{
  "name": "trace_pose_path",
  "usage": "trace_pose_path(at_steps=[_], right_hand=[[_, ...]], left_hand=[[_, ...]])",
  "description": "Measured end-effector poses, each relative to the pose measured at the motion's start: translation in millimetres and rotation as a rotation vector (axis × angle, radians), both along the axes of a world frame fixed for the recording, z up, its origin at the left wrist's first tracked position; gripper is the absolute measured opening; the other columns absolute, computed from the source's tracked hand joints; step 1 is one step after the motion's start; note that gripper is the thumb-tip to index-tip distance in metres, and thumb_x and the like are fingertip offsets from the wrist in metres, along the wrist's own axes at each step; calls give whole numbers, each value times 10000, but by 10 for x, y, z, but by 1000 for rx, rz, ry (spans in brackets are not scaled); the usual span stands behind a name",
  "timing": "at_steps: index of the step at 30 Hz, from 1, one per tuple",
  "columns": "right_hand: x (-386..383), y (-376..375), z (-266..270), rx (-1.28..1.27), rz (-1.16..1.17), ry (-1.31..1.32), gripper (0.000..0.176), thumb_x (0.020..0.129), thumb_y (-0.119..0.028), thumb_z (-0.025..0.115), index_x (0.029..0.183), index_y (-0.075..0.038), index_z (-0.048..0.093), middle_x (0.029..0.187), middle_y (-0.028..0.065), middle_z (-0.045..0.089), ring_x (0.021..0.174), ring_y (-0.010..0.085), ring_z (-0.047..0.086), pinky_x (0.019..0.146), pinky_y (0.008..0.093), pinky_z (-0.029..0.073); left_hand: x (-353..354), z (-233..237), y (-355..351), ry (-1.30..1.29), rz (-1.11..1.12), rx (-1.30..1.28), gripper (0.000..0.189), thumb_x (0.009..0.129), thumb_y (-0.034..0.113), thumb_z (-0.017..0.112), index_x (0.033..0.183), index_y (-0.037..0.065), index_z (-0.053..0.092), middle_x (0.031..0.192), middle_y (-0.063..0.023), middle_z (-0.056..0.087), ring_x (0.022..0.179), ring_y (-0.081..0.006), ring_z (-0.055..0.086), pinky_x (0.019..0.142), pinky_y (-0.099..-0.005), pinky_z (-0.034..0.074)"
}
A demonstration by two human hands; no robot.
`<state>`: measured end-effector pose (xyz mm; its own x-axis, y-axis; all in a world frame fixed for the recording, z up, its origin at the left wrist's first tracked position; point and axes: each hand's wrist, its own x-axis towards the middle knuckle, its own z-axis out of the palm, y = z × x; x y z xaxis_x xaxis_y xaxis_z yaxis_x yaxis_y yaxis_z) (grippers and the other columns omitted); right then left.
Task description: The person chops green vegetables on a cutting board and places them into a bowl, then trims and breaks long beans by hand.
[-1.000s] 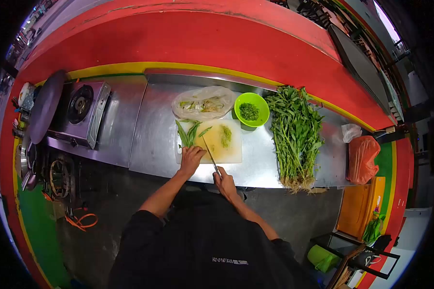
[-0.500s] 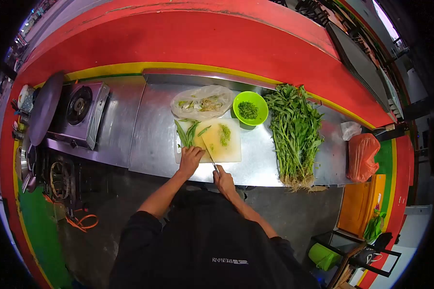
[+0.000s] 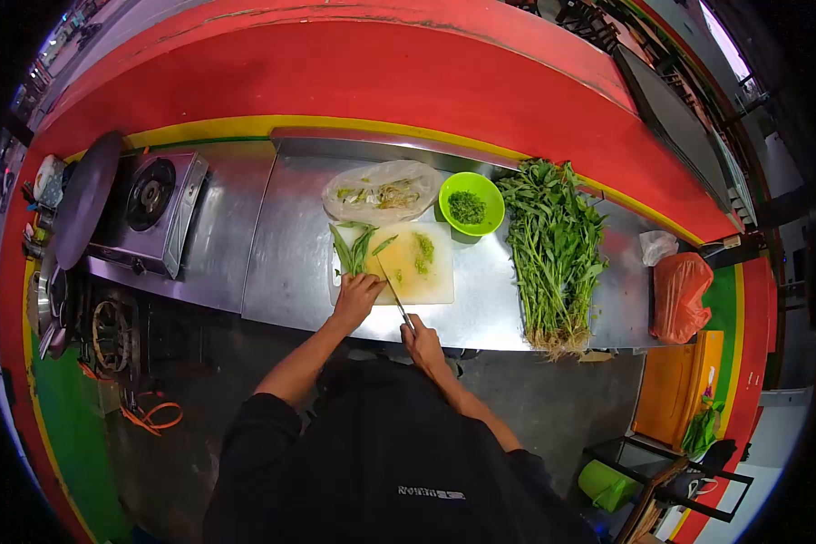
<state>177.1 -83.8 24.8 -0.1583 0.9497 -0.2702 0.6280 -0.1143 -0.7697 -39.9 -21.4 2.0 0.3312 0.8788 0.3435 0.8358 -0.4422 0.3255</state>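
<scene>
My right hand point(image 3: 422, 341) is closed round the handle of a kitchen knife point(image 3: 393, 288), its blade slanting up and left over the cutting board point(image 3: 437, 288). My left hand point(image 3: 360, 297) presses on the lower ends of some long green leaves point(image 3: 355, 248) at the board's left side, its fingers curled close to the blade. A small pile of chopped greens point(image 3: 423, 253) lies right of the knife, with a few bits nearer the blade. One loose leaf piece point(image 3: 385, 244) rests above the knife tip.
Behind the board lie a plastic bag point(image 3: 372, 210) with trimmings and a green bowl point(image 3: 490, 220) of chopped greens. A big bunch of leafy greens point(image 3: 558, 245) is on the right, beyond it a red plastic bag point(image 3: 681, 297). A gas stove point(image 3: 174, 222) stands left.
Almost nothing differs. The view has shifted very slightly; both hands keep their places on the leaves and the knife.
</scene>
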Motion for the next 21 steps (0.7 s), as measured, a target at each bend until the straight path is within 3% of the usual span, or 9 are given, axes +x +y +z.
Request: trace_pose_path(at_steps=[7,19,21], right_hand=[[-79,92,7,73,30,-69,253,1004,-258,583,1207,-108,594,765,322,652,774,546,648,660,598,497],[11,-29,47,36,10,23,238,1012,-257,601,1195,-105,599,713,283,648,734,514,666,609,529,497],[25,-35,50,-5,12,48,236,1007,-274,589,1192,-127,593,766,303,663,785,531,661,667,570,505]], left_hand=[[8,36,4,-40,3,10,253,868,97,627,1088,110,750,1050,-12,654,1035,-198,599,915,-438,373],[22,-32,23,-186,66,-60,160,898,123,664,1024,109,761,994,-8,666,980,-208,615,894,-430,368],[19,-36,24,-181,57,-58,156,908,126,664,1028,108,761,991,-15,668,984,-210,615,893,-430,369]])
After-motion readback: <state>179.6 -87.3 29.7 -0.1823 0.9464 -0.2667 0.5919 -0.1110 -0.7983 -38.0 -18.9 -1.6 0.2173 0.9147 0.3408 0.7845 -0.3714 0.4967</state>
